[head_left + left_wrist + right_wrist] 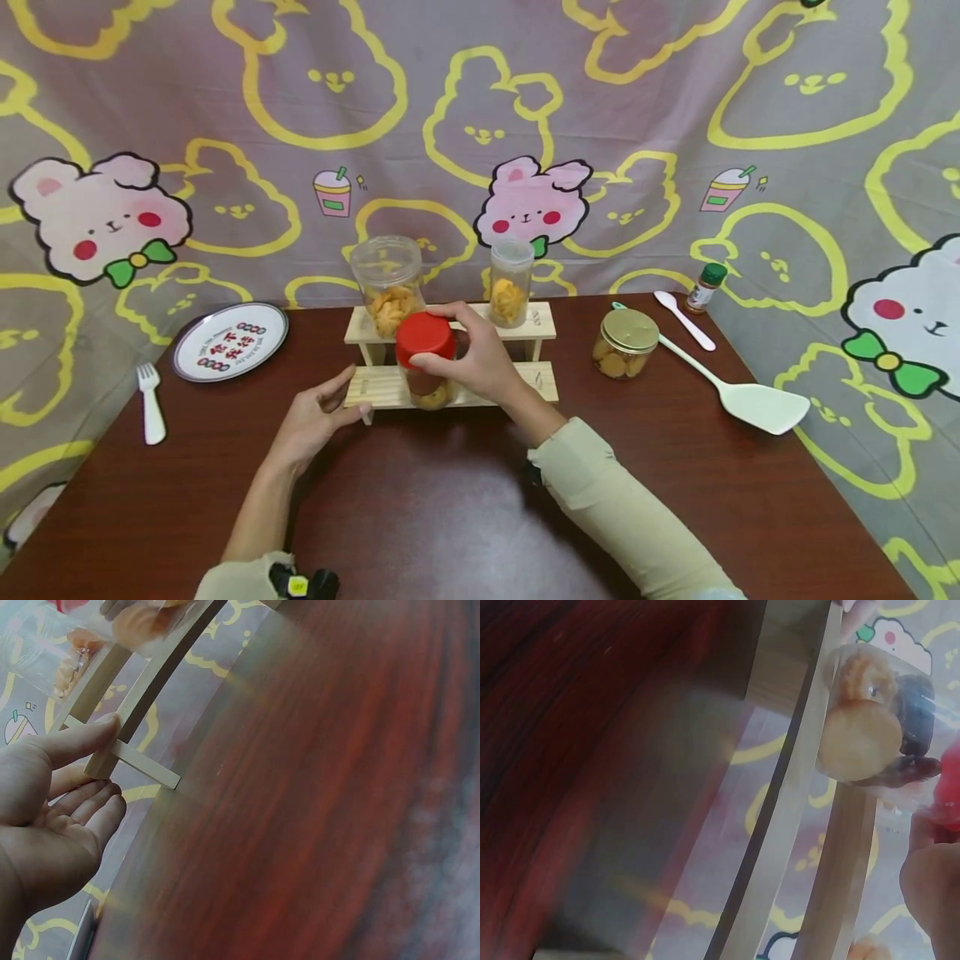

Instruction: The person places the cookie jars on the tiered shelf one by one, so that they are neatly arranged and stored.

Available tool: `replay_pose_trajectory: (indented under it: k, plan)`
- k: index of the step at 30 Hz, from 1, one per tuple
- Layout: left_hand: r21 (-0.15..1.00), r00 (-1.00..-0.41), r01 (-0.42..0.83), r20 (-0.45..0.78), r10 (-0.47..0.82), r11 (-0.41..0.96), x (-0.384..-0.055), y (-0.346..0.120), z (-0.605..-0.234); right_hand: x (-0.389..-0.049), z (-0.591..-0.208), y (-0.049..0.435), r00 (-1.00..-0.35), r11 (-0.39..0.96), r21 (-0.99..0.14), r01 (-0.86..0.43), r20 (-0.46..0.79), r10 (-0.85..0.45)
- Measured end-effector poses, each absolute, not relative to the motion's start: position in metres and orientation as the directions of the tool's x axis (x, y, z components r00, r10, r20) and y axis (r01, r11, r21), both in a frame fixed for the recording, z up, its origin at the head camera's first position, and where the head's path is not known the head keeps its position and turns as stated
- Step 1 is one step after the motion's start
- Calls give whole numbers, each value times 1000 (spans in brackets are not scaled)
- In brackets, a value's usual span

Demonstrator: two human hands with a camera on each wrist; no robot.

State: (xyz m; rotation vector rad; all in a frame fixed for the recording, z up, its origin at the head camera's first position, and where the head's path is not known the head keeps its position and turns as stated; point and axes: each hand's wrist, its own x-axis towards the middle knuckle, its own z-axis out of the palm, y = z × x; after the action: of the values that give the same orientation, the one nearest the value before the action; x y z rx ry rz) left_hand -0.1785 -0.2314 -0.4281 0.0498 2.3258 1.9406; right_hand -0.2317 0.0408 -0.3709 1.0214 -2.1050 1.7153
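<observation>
A two-step wooden rack (375, 385) stands on the table. My left hand (306, 427) pinches the left end of its lower step, thumb at the front edge and fingers beside and below in the left wrist view. On that lower step is a clear jar (430, 393) of cookies with a red lid (424, 335). My right hand (483, 354) grips the jar by its lid, fingers behind and thumb in front. In the right wrist view, pale and dark cookies (860, 741) show through the jar wall. Whether the jar rests fully on the step is hard to tell.
Two clear containers, one wide (388, 287) and one narrow (512, 283), hold yellow snacks on the upper step. To the right are a gold-lidded cookie jar (625, 343), white spatula (761, 407), white spoon (686, 321) and green-capped bottle (705, 288). A plate (262, 333) and fork (152, 408) lie left.
</observation>
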Motion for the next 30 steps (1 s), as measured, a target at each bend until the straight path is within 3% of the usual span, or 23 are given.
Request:
replay_pose_trajectory:
  k: [14, 30]
  plan:
    - [971, -994, -55, -76, 82, 234, -179, -233, -428, -232, -368, 8, -743, 23, -790, -613, 566, -359]
    - [966, -994, -57, -80, 80, 251, -179, -233, -427, -230, -365, -3, -774, 105, -793, -600, 542, -328]
